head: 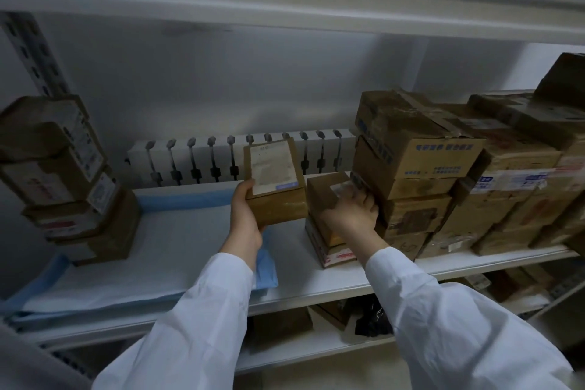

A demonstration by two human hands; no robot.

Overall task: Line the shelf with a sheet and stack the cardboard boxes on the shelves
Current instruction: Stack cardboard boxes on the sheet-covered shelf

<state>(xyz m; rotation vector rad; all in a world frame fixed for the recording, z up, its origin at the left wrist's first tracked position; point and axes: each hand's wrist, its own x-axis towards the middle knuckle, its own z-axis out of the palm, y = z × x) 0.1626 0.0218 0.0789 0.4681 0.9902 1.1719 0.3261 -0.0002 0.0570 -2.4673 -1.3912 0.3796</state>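
A white and blue sheet (164, 250) covers the left part of the white shelf (316, 285). My left hand (245, 215) grips a small cardboard box (273, 177) with a white label on top, held above the shelf at its middle. My right hand (353, 212) grips another small brown box (323, 193), which sits on top of a short stack (329, 250) just right of the sheet. A leaning stack of labelled boxes (72, 180) stands on the sheet at the left end.
Tall stacks of larger cardboard boxes (443, 174) fill the shelf's right side. A row of white packs with dark clips (221, 158) lines the back wall. A slotted upright (34, 54) stands at left. Another shelf (285, 9) hangs overhead; boxes (281, 326) lie on the lower shelf.
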